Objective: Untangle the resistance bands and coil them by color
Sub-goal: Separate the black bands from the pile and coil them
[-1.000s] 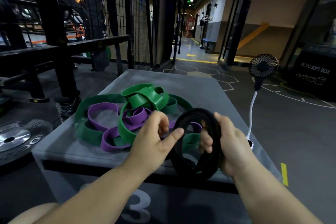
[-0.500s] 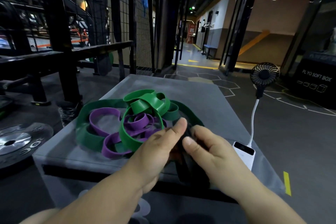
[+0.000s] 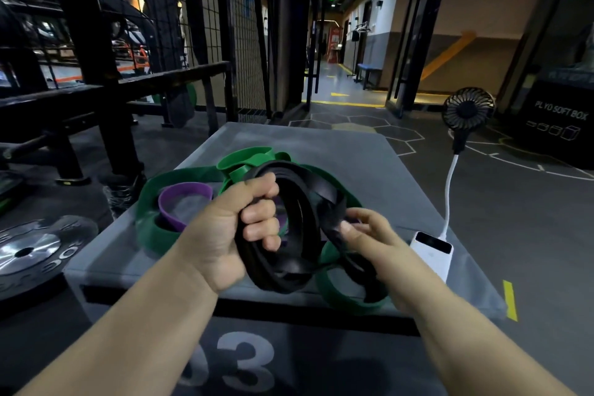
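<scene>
A black resistance band [image 3: 299,254] is coiled into several loops and held upright above the grey plyo box [image 3: 369,164]. My left hand [image 3: 225,228] grips the coil's left side, fingers curled through the loops. My right hand [image 3: 373,238] pinches the coil's right side between thumb and fingers. Behind and under the coil, green bands [image 3: 151,202] and a purple band [image 3: 184,199] lie tangled on the box top. One green loop [image 3: 347,299] reaches the box's front edge below my right hand.
A white power bank [image 3: 432,251] lies on the box's right edge, cabled to a small black fan [image 3: 467,112]. A weight plate [image 3: 35,251] lies on the floor at left. Black rack frames and mesh stand at left; a black soft box [image 3: 559,122] stands at right.
The black coil was low on the box under both hands; now it is lifted upright. My left hand has closed round its left side and my right hand pinches the right side.
</scene>
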Available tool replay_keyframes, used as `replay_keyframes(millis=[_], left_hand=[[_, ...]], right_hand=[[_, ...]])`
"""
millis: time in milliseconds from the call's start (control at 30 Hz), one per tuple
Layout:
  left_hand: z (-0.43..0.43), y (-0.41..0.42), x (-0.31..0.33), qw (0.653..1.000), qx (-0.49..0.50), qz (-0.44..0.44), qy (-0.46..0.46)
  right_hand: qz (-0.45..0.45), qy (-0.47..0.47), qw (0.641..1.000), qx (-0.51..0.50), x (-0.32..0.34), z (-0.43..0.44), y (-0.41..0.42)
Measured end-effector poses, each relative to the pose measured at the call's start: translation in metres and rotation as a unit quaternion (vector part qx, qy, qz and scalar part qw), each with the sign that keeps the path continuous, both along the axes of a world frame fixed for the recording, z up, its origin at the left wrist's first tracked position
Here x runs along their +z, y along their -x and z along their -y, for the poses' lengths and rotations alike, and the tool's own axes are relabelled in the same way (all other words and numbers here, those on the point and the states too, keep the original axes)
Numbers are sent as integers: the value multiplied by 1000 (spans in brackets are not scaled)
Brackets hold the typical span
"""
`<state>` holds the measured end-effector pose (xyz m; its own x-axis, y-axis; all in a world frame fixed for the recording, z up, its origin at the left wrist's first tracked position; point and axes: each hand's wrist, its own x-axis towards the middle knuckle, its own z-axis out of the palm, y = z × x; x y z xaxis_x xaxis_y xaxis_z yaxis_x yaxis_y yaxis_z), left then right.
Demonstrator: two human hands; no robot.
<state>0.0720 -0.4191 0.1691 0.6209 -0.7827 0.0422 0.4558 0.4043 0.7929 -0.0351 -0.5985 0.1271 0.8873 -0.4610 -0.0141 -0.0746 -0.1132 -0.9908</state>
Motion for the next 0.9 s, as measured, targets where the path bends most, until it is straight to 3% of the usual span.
replay_keyframes(millis=[133, 267, 467, 700, 900], left_hand=[[-1, -2, -1, 1000, 14, 3, 8], [-3, -7, 1, 998, 56, 12, -5], [-6, -10, -11, 998, -8, 50, -24], [-6, -14, -4, 989, 125, -33, 78], [-8, -22, -10, 991, 112, -13, 75]], right_hand=[[-36, -135, 985, 98, -2, -10, 2], [-6, -122, 984, 127, -2, -6, 2], [35, -33, 993, 108, -7, -9, -1], [55, -167, 979, 100, -5, 0, -2], [83, -213, 971, 70, -6, 1, -1]])
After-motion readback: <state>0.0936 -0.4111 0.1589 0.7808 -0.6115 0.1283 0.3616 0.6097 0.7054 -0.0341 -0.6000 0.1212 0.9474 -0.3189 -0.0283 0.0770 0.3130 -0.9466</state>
